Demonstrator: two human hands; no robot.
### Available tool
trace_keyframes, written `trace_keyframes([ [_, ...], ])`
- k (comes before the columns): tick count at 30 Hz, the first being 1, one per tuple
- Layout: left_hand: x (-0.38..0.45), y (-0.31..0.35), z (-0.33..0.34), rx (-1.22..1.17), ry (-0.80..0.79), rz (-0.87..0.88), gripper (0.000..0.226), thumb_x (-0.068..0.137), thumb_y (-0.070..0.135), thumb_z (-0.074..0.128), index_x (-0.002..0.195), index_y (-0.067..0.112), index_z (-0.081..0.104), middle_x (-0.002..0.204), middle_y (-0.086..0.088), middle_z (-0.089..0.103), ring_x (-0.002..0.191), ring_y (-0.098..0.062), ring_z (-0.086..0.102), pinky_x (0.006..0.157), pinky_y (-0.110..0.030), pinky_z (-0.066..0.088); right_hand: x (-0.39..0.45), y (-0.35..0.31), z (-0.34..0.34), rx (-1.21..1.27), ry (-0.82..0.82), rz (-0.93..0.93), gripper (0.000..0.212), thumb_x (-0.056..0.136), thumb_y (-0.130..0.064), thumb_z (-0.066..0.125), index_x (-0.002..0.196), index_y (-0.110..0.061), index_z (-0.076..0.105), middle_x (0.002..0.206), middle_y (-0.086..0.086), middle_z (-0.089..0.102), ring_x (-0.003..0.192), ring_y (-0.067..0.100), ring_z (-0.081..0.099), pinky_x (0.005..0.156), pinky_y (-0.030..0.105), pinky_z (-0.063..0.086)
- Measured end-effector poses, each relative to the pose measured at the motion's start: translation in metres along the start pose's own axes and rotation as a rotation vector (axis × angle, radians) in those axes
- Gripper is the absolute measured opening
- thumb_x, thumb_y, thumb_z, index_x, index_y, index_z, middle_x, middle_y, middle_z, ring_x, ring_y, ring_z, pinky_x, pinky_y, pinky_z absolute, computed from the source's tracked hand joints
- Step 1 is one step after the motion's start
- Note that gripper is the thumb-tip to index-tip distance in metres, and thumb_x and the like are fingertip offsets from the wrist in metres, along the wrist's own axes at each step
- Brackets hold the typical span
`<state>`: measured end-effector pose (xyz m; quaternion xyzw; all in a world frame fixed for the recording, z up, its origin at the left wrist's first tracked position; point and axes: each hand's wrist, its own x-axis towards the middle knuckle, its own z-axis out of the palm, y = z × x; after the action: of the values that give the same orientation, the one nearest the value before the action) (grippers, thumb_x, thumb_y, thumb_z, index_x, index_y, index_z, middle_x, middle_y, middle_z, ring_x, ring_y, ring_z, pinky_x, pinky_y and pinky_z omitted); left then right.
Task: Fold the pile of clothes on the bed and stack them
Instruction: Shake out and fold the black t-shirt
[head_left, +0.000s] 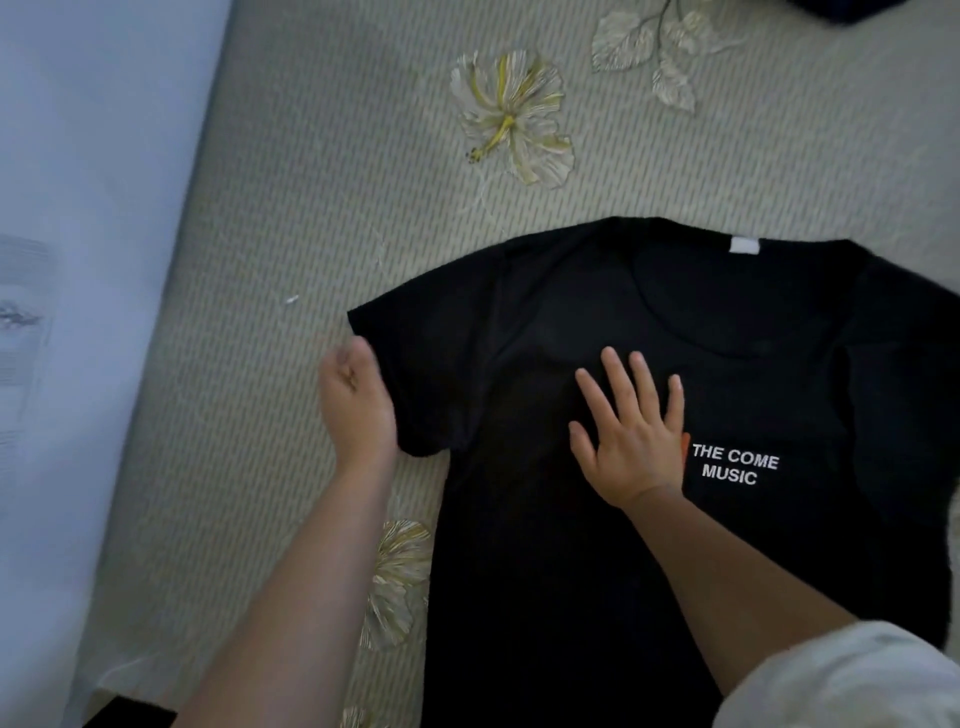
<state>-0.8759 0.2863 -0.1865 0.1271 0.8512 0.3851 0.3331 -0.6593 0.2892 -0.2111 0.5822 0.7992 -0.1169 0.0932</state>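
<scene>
head view: black t-shirt (597, 545) flat on bed (311, 182)
left hand (353, 400): fingers curled, gripping sleeve edge
right hand (631, 436): fingers straight, spread, pressing chest; print just right of them

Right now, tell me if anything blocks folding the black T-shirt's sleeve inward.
Only the right hand, lying flat on the black T-shirt chest beside the sleeve that the left hand grips.

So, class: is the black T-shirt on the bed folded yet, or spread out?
Spread out. The black T-shirt lies flat, front up, collar and print showing. The left hand grips its sleeve; the right hand presses its chest.
</scene>
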Motion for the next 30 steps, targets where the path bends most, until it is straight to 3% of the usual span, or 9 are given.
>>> trace_keyframes([
  [3, -0.01, -0.007, 0.012, 0.274, -0.066, 0.08, 0.039, 0.085, 0.03, 0.062, 0.116, 0.01, 0.05, 0.1, 0.008, 0.053, 0.089, -0.007, 0.053, 0.069, -0.013, 0.041, 0.001, 0.001, -0.001, 0.006, -0.059, 0.006, 0.054, 0.082, -0.042, 0.037, 0.125, -0.015, 0.057, 0.139, 0.012, 0.047, 0.128, 0.035, 0.043, 0.102, 0.056, 0.02],
  [7, -0.002, 0.002, 0.015, 0.179, -0.02, -0.006, 0.026, 0.09, 0.017, 0.055, 0.114, 0.006, 0.054, 0.102, 0.001, 0.057, 0.097, -0.016, 0.058, 0.08, -0.026, 0.045, 0.0, 0.002, 0.003, 0.029, -0.11, 0.026, 0.055, 0.085, -0.042, 0.041, 0.133, -0.018, 0.048, 0.147, 0.009, 0.035, 0.137, 0.033, 0.029, 0.107, 0.053, 0.007],
  [9, -0.004, 0.006, 0.013, 0.17, -0.123, 0.181, 0.023, 0.093, 0.017, 0.05, 0.113, 0.006, 0.056, 0.099, 0.004, 0.059, 0.088, -0.002, 0.056, 0.078, -0.013, 0.044, 0.001, 0.003, 0.006, 0.044, -0.116, 0.023, 0.053, 0.087, -0.041, 0.047, 0.135, -0.019, 0.045, 0.149, 0.008, 0.03, 0.139, 0.032, 0.024, 0.108, 0.052, 0.004],
  [11, -0.01, 0.009, 0.011, 0.212, -0.2, 0.378, 0.019, 0.094, 0.016, 0.048, 0.109, 0.007, 0.056, 0.087, 0.015, 0.055, 0.077, 0.01, 0.052, 0.07, 0.0, 0.039, 0.001, 0.004, 0.006, 0.044, -0.073, 0.003, 0.053, 0.082, -0.039, 0.051, 0.131, -0.017, 0.051, 0.145, 0.011, 0.039, 0.134, 0.034, 0.033, 0.106, 0.055, 0.012],
  [15, -0.028, 0.016, 0.017, 0.24, -0.272, 0.593, 0.018, 0.094, 0.009, 0.046, 0.11, 0.011, 0.056, 0.083, 0.02, 0.05, 0.074, 0.01, 0.048, 0.069, 0.002, 0.037, 0.001, 0.003, 0.003, 0.035, -0.003, -0.033, 0.051, 0.079, -0.037, 0.066, 0.124, -0.015, 0.058, 0.137, 0.013, 0.048, 0.126, 0.037, 0.044, 0.101, 0.059, 0.023],
  [19, -0.051, 0.025, 0.026, 0.319, -0.361, 0.653, 0.029, 0.096, 0.012, 0.044, 0.121, 0.007, 0.055, 0.096, 0.011, 0.057, 0.086, 0.002, 0.055, 0.073, -0.001, 0.036, -0.003, 0.012, 0.003, 0.166, -0.068, -0.066, 0.053, 0.096, -0.04, 0.036, 0.145, -0.025, 0.022, 0.156, 0.001, 0.007, 0.144, 0.022, -0.001, 0.11, 0.042, -0.014],
  [22, -0.069, 0.027, 0.042, 0.525, -0.499, 0.68, 0.039, 0.097, 0.021, 0.042, 0.133, 0.01, 0.046, 0.122, -0.003, 0.059, 0.112, -0.018, 0.054, 0.088, -0.013, 0.034, -0.024, 0.032, -0.018, 0.463, 0.067, -0.047, 0.045, 0.096, -0.021, 0.042, 0.139, -0.008, 0.036, 0.151, 0.013, 0.025, 0.141, 0.027, 0.012, 0.111, 0.038, 0.0],
  [26, -0.111, 0.003, 0.058, 1.182, -0.812, 0.91, 0.049, 0.096, 0.036, 0.038, 0.141, 0.017, 0.033, 0.139, -0.002, 0.044, 0.129, -0.019, 0.036, 0.111, -0.041, 0.015, -0.092, 0.083, -0.032, 0.5, 0.15, 0.112, 0.037, 0.09, -0.005, 0.052, 0.125, 0.006, 0.051, 0.137, 0.022, 0.044, 0.134, 0.037, 0.03, 0.109, 0.044, 0.017],
  [30, -0.164, -0.054, 0.031, 1.079, -0.665, 0.993, 0.045, 0.091, 0.023, 0.049, 0.135, 0.011, 0.044, 0.14, -0.008, 0.043, 0.134, -0.023, 0.032, 0.112, -0.043, 0.012, -0.178, 0.125, -0.018, 0.39, 0.12, 0.212, 0.037, 0.081, 0.002, 0.061, 0.117, 0.01, 0.056, 0.128, 0.028, 0.051, 0.126, 0.047, 0.039, 0.102, 0.059, 0.028],
])
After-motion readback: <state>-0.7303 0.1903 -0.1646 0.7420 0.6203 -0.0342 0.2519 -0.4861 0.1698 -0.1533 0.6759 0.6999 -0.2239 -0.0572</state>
